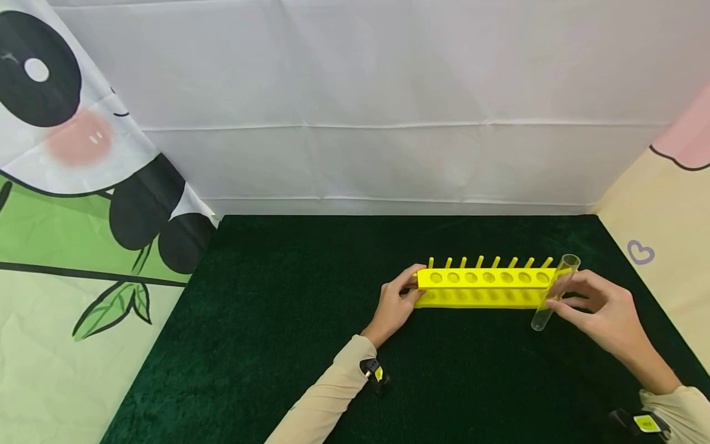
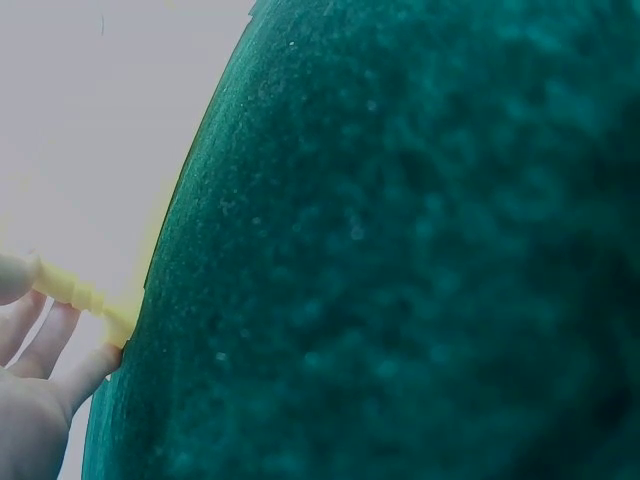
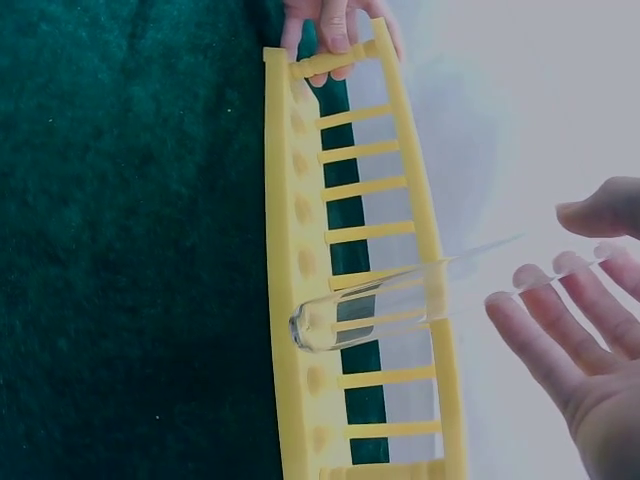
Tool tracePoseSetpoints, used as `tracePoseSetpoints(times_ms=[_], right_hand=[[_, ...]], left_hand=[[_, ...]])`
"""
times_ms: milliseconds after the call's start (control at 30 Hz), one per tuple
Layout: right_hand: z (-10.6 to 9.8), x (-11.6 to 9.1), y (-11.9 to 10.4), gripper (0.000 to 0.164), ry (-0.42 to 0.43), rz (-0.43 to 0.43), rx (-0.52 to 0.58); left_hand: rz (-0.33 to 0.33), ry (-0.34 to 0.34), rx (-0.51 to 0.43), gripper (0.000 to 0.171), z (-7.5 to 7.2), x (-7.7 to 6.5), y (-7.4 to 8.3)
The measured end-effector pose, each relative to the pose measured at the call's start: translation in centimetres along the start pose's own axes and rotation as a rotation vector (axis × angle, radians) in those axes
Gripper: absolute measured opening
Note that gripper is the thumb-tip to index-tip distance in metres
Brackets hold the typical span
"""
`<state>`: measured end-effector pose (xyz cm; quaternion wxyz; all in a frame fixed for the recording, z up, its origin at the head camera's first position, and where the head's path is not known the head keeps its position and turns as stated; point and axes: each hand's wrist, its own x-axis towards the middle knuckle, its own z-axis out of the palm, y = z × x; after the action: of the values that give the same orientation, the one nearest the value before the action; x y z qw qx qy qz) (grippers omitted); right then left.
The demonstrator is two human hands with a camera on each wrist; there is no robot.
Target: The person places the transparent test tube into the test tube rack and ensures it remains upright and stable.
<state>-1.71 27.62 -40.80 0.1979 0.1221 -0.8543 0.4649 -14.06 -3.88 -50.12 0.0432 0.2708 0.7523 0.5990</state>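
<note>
A yellow test tube rack (image 1: 479,285) stands on the cloth, its upper shelf pierced by a row of round holes and a row of pegs rising along the back. My left hand (image 1: 392,309) grips the rack's left end post, thumb in front; the left wrist view catches those fingers (image 2: 85,378) around the yellow post. Between thumb and fingertips, my right hand (image 1: 610,311) pinches a clear glass test tube (image 1: 554,290). The tube leans, rounded end down and to the left, and overlaps the rack's right end in the head view. It looks empty.
Dark green velvety cloth (image 1: 277,333) covers the table. A white curtain (image 1: 388,92) hangs along the back edge. Printed cloths line both sides, with a panda (image 1: 83,148) on the left and a small heart (image 1: 640,251) on the right.
</note>
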Motion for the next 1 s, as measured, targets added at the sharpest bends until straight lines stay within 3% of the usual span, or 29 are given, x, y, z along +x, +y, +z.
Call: tracePoseSetpoints(times_ms=[267,600,1000], right_hand=[[-0.7,0.1,-0.5,0.035,0.036,0.028,-0.020],[-1.5,0.0,-1.0,0.035,0.046,0.000,-0.014],[-2.5,-0.2,-1.6,0.032,0.083,0.056,-0.054]], left_hand=[[-0.001,0.000,-0.001,0.048,0.2,-0.1,0.2],[0.008,-0.001,-0.006,0.048,0.5,-0.4,0.6],[0.002,-0.014,-0.021,0.050,0.7,-0.7,1.1]])
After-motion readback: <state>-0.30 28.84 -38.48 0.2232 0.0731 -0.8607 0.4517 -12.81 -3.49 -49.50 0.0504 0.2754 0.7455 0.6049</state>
